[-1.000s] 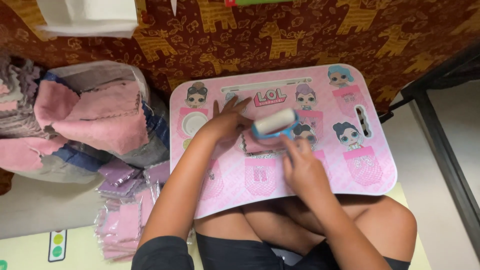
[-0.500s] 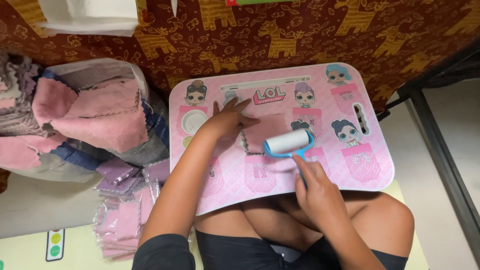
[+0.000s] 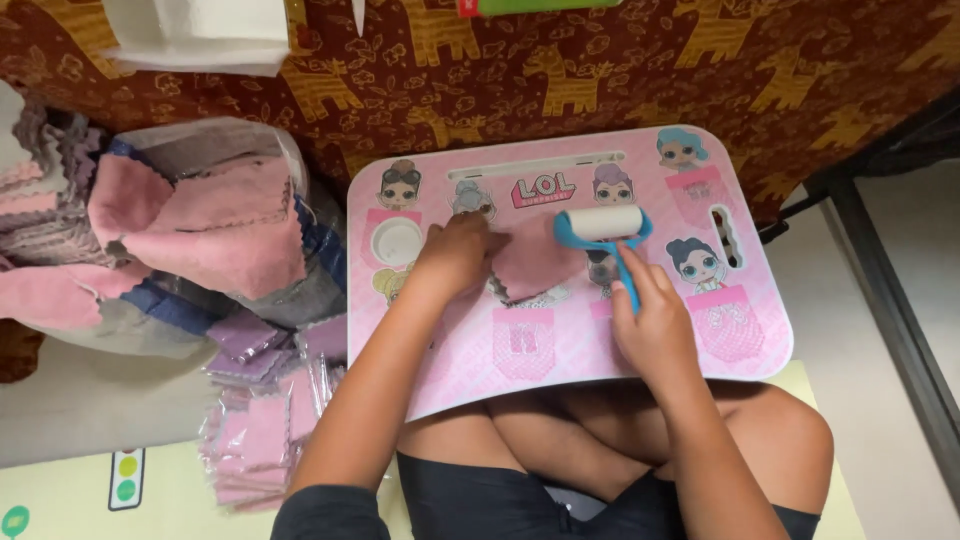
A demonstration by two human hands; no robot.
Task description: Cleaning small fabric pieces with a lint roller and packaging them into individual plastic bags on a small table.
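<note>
Pink cloth (image 3: 535,262) lies flat on the lap tray (image 3: 760,340), pinned under the fingers of the left hand (image 3: 452,255), which presses down at its left edge. The right hand (image 3: 655,325) is curled tight around the blue handle of a lint roller (image 3: 603,228), whose white drum rests at the cloth's far right corner, just beyond the fingers. A bag of cloths (image 3: 200,230) sits well left of the left hand.

Background: patterned cloth backdrop, pale floor.
Brown fabric (image 3: 640,70) with gold animal motifs spans the top. Grey floor (image 3: 900,330) at right, dark bar (image 3: 880,300) running diagonally across it. Yellow-green mat (image 3: 60,500) lower left. Even, soft light.
</note>
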